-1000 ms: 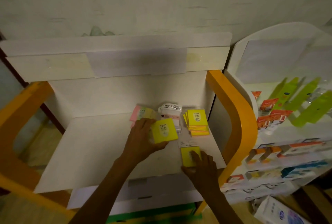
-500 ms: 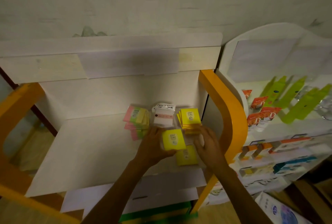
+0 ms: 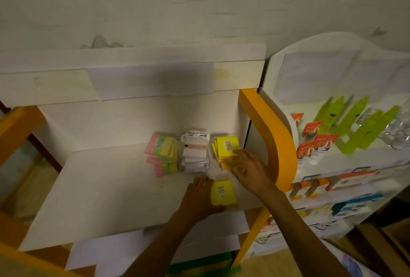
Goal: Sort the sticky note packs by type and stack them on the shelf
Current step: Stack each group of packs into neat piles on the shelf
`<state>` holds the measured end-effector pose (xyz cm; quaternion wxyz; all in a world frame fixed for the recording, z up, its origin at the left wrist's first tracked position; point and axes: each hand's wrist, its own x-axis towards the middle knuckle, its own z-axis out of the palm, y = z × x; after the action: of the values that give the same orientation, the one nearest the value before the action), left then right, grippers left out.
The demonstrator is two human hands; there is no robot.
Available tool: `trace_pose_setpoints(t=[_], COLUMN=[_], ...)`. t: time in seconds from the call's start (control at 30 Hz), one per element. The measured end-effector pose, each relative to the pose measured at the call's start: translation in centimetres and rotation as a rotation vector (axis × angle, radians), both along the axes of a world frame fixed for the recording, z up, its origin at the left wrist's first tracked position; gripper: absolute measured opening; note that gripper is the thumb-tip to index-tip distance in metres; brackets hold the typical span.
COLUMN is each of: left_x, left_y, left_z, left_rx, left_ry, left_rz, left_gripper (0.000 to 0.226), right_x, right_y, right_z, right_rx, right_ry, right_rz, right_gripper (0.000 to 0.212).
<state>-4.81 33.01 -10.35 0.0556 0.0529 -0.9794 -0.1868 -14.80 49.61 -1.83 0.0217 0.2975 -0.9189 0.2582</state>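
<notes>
On shelf (image 3: 115, 188) | left hand (image 3: 199, 196) – grip pinching yellow pack (image 3: 222, 192) | right hand (image 3: 250, 171) – fingers spread on yellow stack (image 3: 226, 150)

The shelf (image 3: 115, 188) board looks smooth, matt and white-painted, its side frame (image 3: 279, 143) glossy orange. The yellow packs (image 3: 226, 148) and white packs (image 3: 195, 152) are paper in shiny clear plastic wrap.

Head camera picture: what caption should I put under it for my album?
Two hands sort sticky notes: the right hand on the yellow stack, the left hand beside a loose yellow pack on the shelf.
</notes>
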Motion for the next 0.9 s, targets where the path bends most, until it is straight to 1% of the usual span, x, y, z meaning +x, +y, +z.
trace_pose_setpoints(t=[0.1,0.2,0.33,0.4,0.47,0.53,0.67,0.9], left_x=[-0.2,-1.1,-2.8,-3.9,-5.2,-6.5,-9.3,-12.4], left_y=[-0.3,-1.1,-1.9,-2.2,-2.4,-2.7,-2.6,-1.8], left_z=[0.6,2.3,5.5,6.8,8.0,8.9,9.7,8.1], left_rx=[-0.052,0.000,0.022,0.007,-0.037,-0.050,-0.094,-0.134], left_ry=[0.018,0.031,0.190,0.256,0.276,0.242,0.111,-0.060], left_rz=[-0.017,-0.010,-0.019,-0.016,-0.035,-0.045,-0.062,-0.078], left_gripper=[0.098,0.089,0.072,0.070,0.070,0.073,0.079,0.086], right_x=[-0.4,-0.8,-1.2,-1.3,-1.5,-1.5,-1.4,-1.0], right_y=[-0.1,-0.2,-0.2,-0.2,-0.2,-0.1,0.3,0.3], right_z=[-0.2,-0.3,-0.5,-0.6,-0.7,-0.9,-1.5,-2.5], right_rx=[0.011,0.033,0.041,0.034,0.029,0.022,-0.018,-0.032], right_ry=[-0.014,-0.035,-0.053,-0.067,-0.074,-0.081,-0.093,-0.126], right_rz=[-0.002,-0.008,-0.019,-0.024,-0.026,-0.033,-0.051,-0.049], right_gripper=[0.052,0.053,0.054,0.055,0.056,0.056,0.056,0.057])
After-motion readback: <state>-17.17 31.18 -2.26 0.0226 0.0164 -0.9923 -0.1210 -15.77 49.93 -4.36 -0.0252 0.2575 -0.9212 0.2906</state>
